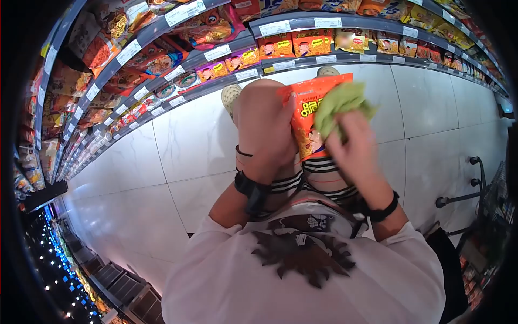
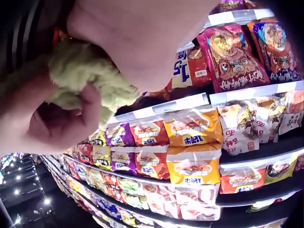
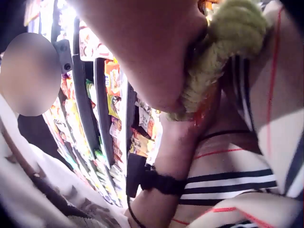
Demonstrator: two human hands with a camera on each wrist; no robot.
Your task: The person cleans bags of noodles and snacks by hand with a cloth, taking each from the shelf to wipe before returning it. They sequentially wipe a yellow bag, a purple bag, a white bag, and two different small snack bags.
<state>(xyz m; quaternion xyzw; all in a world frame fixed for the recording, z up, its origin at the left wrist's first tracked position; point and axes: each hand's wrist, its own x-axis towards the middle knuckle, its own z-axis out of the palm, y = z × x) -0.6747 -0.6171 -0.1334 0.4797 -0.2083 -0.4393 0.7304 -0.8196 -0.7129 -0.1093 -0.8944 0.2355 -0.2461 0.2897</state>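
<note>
An orange snack packet with yellow lettering lies over the person's knees in the head view. My left hand grips its left edge; the fingertips are partly hidden. A crumpled green cloth covers part of the packet's right side, and my right hand holds it there, slightly blurred. The left wrist view shows the right hand with thumb and fingers curled round the fuzzy cloth, close beside the left hand. In the right wrist view, the cloth hangs by the right hand.
Shelves of packaged snacks curve across the front and left. White floor tiles surround the crouching person's shoes. Wheeled metal legs stand at the right. Stacked packets fill the shelves in the left wrist view.
</note>
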